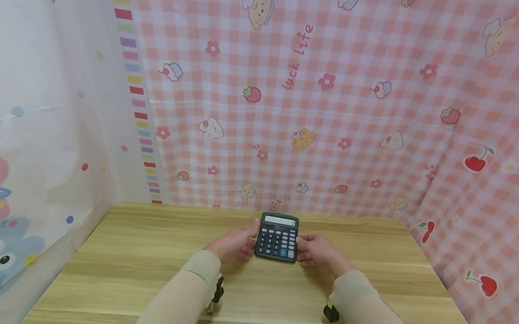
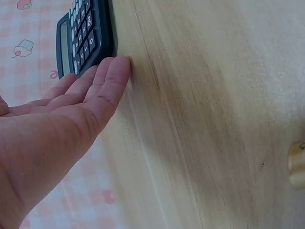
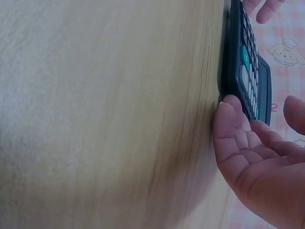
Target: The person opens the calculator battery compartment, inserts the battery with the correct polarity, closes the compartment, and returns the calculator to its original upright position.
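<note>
A dark calculator [image 1: 277,237] with white, grey and blue-green keys lies face up on the wooden table, its display at the far end. Close by its left edge is my left hand [image 1: 236,242]; the left wrist view shows the extended fingers [image 2: 108,78] at the calculator's side, the thumb mostly out of that frame. At the opposite edge, my right hand [image 1: 321,252] has slightly bent fingertips [image 3: 225,117] against the lower side of the casing, with the thumb apart from it. Neither hand is wrapped round the calculator.
The wooden table [image 1: 148,270] reaches back to a pink checked cloth [image 1: 292,108] hung behind it. A white patterned cloth [image 1: 60,113] hangs at the left, and a cherry-print cloth [image 1: 491,213] at the right. Dark wrist-mounted parts [image 1: 331,312] show beneath both forearms.
</note>
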A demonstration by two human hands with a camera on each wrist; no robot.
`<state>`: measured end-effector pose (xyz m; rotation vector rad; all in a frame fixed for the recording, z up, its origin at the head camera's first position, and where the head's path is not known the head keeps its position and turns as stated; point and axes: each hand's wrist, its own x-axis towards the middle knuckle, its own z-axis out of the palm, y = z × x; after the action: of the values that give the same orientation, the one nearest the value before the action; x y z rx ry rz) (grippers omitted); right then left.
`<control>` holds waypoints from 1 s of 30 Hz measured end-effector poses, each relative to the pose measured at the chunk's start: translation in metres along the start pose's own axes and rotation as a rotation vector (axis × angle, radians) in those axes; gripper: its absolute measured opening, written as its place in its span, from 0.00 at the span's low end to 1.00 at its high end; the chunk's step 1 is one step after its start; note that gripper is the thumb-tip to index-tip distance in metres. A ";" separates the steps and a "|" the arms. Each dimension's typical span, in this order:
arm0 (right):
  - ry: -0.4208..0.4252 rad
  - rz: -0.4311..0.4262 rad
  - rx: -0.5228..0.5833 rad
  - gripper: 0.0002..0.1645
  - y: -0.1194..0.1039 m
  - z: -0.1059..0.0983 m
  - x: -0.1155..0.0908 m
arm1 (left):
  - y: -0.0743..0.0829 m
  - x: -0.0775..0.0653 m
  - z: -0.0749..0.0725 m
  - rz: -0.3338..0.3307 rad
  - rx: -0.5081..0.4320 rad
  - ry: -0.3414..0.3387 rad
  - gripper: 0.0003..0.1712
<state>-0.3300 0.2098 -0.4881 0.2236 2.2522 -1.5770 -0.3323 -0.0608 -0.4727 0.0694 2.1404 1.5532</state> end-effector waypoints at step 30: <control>-0.024 -0.116 0.050 0.28 -0.004 -0.003 -0.006 | -0.001 0.004 0.005 0.056 -0.013 0.046 0.37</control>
<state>-0.3266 0.2121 -0.4815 0.0882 2.2457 -1.6866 -0.3333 -0.0559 -0.4758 0.0908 2.1813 1.6144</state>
